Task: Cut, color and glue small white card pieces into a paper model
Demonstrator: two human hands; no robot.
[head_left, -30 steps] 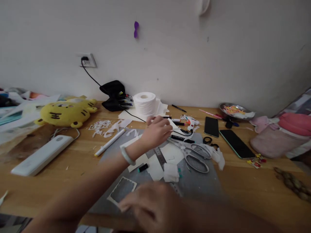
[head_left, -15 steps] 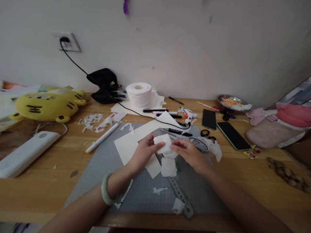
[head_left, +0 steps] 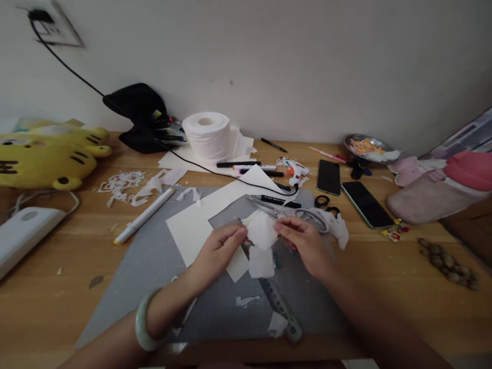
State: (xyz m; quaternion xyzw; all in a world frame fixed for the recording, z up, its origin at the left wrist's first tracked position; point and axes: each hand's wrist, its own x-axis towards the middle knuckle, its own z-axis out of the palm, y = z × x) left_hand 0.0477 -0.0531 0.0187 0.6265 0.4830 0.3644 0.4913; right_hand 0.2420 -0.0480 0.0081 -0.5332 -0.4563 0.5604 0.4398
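Note:
My left hand (head_left: 217, 249) and my right hand (head_left: 305, 243) both pinch a small white piece of tissue (head_left: 261, 229), held between them just above the grey cutting mat (head_left: 154, 261). The left wrist wears a pale green bangle (head_left: 143, 323). Under the hands lie a second tissue piece (head_left: 261, 262), cream paper sheets (head_left: 190, 230) and a metal ruler (head_left: 282, 310). Large scissors (head_left: 294, 210) lie just behind the right hand.
On the wooden desk: toilet roll (head_left: 207, 134), black pouch of pens (head_left: 140, 115), markers (head_left: 246, 165), white marker (head_left: 144, 215), glue gun (head_left: 294, 170), two phones (head_left: 328, 177) (head_left: 367, 204), metal dish (head_left: 365, 146), yellow plush tiger (head_left: 46, 154), white device (head_left: 23, 236), paper scraps (head_left: 123, 182).
My left hand drew back from the far markers to the mat's middle. My right hand came up from the near edge. Both now pinch the tissue piece. The camera tilted downward.

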